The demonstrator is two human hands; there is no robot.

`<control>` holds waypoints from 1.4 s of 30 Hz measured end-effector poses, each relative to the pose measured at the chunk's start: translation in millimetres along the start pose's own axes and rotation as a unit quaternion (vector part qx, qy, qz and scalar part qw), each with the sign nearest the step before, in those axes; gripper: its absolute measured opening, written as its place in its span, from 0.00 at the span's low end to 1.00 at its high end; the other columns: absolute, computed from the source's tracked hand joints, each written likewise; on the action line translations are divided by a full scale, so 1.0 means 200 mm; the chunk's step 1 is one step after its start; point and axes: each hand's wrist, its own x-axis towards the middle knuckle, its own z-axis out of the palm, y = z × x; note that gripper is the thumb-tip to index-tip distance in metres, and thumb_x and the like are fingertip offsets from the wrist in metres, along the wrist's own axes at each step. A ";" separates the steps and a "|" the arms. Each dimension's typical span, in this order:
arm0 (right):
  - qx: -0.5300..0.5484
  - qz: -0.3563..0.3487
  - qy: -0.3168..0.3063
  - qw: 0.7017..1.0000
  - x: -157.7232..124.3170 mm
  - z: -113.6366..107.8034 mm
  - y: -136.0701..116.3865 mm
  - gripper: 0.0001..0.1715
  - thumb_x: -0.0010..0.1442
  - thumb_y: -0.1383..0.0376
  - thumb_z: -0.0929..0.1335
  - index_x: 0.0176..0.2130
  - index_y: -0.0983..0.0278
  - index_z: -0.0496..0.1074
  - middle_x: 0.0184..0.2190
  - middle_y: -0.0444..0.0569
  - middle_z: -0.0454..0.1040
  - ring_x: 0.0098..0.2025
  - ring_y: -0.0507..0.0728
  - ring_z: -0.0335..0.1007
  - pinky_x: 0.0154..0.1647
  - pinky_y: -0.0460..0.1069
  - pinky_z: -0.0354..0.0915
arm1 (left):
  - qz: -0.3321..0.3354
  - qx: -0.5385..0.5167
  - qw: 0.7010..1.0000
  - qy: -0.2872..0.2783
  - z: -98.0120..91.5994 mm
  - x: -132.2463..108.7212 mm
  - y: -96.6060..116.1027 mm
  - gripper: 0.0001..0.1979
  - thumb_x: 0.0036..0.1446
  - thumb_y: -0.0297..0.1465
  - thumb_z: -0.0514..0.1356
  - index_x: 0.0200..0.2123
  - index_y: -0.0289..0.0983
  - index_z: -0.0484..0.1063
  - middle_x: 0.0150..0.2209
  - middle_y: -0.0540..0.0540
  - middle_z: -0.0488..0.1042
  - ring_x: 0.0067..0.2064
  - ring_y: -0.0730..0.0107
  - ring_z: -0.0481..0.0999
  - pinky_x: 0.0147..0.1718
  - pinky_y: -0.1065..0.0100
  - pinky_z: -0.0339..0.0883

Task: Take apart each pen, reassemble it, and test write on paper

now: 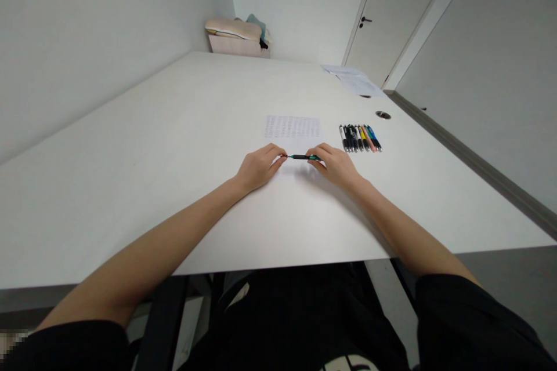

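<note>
A slim pen (300, 157) with a black grip and a green barrel lies level between my hands, above a printed sheet of paper (292, 126). My right hand (333, 163) is closed around its green end. At the other end, my left hand (261, 167) pinches a small dark part at the pen's tip, and a thin stretch shows between these fingertips and the black grip. Whether that stretch is the bare refill or the tip itself is too small to tell. Both wrists rest low over the white table.
To the right of the sheet lies a row of several pens (360, 138) in mixed colours. Behind it are a round metal table fitting (383, 115) and more papers (352, 79). A box with cushions (235, 32) stands past the far edge of the white table (143, 127).
</note>
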 end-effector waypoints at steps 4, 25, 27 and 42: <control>0.023 0.002 -0.008 1.000 -0.01 0.00 0.02 0.10 0.61 0.63 0.62 0.43 0.60 0.69 0.39 0.49 0.71 0.36 0.53 0.69 0.34 0.46 0.61 | 0.001 -0.005 1.000 -0.001 0.00 0.00 -0.01 0.11 0.61 0.33 0.50 0.40 0.35 0.69 0.38 0.45 0.73 0.34 0.73 0.72 0.33 0.71 0.64; 0.046 -0.008 -0.020 0.999 -0.02 -0.02 0.01 0.10 0.61 0.63 0.62 0.43 0.60 0.68 0.40 0.48 0.71 0.36 0.52 0.69 0.34 0.45 0.62 | -0.018 -0.028 0.999 -0.007 0.02 -0.01 -0.01 0.11 0.57 0.33 0.55 0.43 0.37 0.69 0.36 0.47 0.74 0.31 0.73 0.71 0.31 0.71 0.64; 0.047 -0.008 -0.023 0.999 -0.02 -0.02 0.01 0.11 0.61 0.64 0.62 0.43 0.60 0.68 0.41 0.49 0.71 0.37 0.53 0.69 0.34 0.46 0.63 | -0.011 -0.026 1.000 -0.006 0.02 -0.01 -0.01 0.11 0.58 0.32 0.55 0.43 0.37 0.70 0.37 0.46 0.74 0.32 0.73 0.72 0.32 0.71 0.64; 0.052 0.007 -0.036 0.998 -0.02 -0.03 0.06 0.11 0.60 0.64 0.63 0.43 0.60 0.68 0.40 0.48 0.73 0.38 0.54 0.70 0.36 0.47 0.63 | -0.018 -0.007 1.000 0.005 0.00 -0.01 -0.02 0.11 0.59 0.33 0.52 0.39 0.36 0.72 0.36 0.46 0.74 0.32 0.73 0.71 0.32 0.71 0.64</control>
